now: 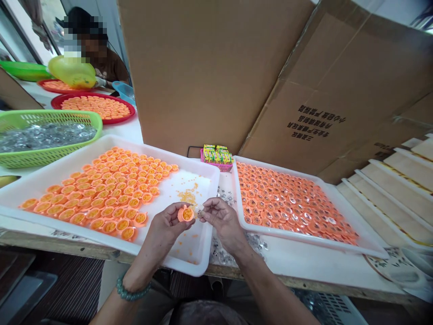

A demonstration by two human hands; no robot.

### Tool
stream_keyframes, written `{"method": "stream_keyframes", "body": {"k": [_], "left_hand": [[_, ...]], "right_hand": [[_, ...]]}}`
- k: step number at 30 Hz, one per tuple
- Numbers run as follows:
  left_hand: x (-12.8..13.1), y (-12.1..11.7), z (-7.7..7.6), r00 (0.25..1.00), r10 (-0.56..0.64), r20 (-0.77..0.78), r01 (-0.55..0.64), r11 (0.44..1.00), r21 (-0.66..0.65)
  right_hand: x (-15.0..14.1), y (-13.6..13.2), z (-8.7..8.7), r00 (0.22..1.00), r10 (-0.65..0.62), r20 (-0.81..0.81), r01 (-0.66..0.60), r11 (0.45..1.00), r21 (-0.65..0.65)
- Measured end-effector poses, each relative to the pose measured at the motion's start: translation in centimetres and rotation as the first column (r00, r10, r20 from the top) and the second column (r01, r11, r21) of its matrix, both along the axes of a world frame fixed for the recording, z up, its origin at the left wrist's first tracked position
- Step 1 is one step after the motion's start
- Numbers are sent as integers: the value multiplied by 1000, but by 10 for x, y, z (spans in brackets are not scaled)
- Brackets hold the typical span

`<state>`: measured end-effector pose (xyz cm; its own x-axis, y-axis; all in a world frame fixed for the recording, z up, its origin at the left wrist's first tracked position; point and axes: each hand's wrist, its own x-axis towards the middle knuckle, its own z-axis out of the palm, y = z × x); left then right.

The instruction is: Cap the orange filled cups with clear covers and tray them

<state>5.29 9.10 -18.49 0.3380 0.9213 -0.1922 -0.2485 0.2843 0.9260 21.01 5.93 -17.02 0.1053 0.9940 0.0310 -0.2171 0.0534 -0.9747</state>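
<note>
My left hand (167, 225) is closed on a small orange plastic cup (186, 214) with yellow-orange bits inside, its open face turned towards me. Close beside it, my right hand (226, 225) pinches a small, clear plastic piece (200, 209), whose exact kind is hard to make out. Both hands hover over the right end of a white tray (203, 180). Rows of similar orange cups (111, 189) fill that tray's left part, and loose yellow bits (189, 195) lie scattered near its right end.
At right, another white tray (375, 249) holds orange cups with clear covers. Clear pieces (252, 243) lie between the trays. Behind stand a pink basket (226, 167) of small boxes and cardboard (209, 76). Left are a green basket (67, 148), a red tray (117, 120) and another person (117, 67).
</note>
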Motion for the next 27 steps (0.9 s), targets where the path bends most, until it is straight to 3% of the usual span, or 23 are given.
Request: {"method": "stream_keyframes", "body": {"k": [3, 6, 14, 19, 27], "left_hand": [[-1, 1, -4, 1000, -16, -1, 16, 999, 28], [-1, 2, -5, 1000, -15, 0, 15, 999, 43], [1, -3, 2, 1000, 18, -22, -17, 999, 34], [1, -6, 6, 992, 52, -112, -45, 997, 66], [2, -8, 1, 978, 80, -194, -56, 990, 126]], "right_hand": [[1, -1, 1, 997, 11, 83, -14, 999, 34], [1, -2, 1, 998, 18, 59, -20, 999, 38], [-13, -2, -2, 985, -67, -160, 35, 979, -199], [-22, -2, 2, 987, -98, -127, 58, 956, -287], [-33, 1, 5, 994, -93, -64, 69, 951, -301]]}}
